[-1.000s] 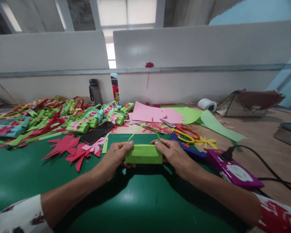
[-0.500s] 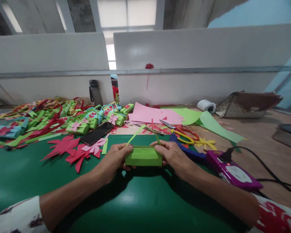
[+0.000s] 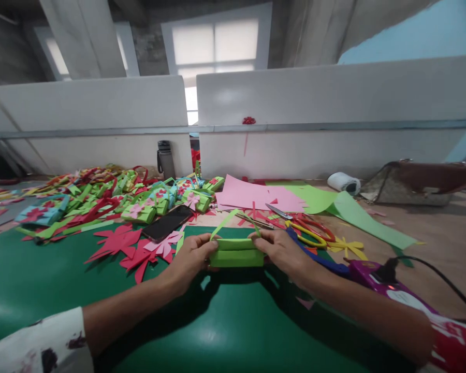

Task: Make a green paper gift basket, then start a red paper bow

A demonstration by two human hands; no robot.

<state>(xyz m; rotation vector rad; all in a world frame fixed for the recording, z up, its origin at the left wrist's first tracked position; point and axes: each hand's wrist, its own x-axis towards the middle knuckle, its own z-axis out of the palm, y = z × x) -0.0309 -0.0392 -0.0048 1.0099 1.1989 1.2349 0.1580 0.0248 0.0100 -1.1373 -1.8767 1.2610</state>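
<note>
A small light-green paper bag [image 3: 236,254] with a thin strip handle is held just above the green table surface [image 3: 217,331]. My left hand [image 3: 198,251] pinches its left end, thumb on top and fingers underneath. At the other end my right hand [image 3: 274,248] grips it the same way. The handle stands up in two slanting strips behind the bag; its lower ends pass by my thumbs. Red paper flowers [image 3: 116,242] and a pink paper flower [image 3: 163,244] lie left of my left hand. Beyond my right hand is a blue-handled tool [image 3: 318,261], partly hidden by my arm.
A black phone [image 3: 168,223] lies before a heap of paper bags [image 3: 140,210]. Pink sheets [image 3: 260,194], green sheets [image 3: 368,217], scissors [image 3: 306,230] and a yellow paper flower [image 3: 347,246] lie behind. A purple power strip [image 3: 367,272] with a cable is at right; a bottle [image 3: 165,159] stands behind.
The view has shifted, so the whole scene sits lower and further right. Both hands still hold the green paper bag, its upper face now tipped more into view. A pink scrap shows near my right forearm.
</note>
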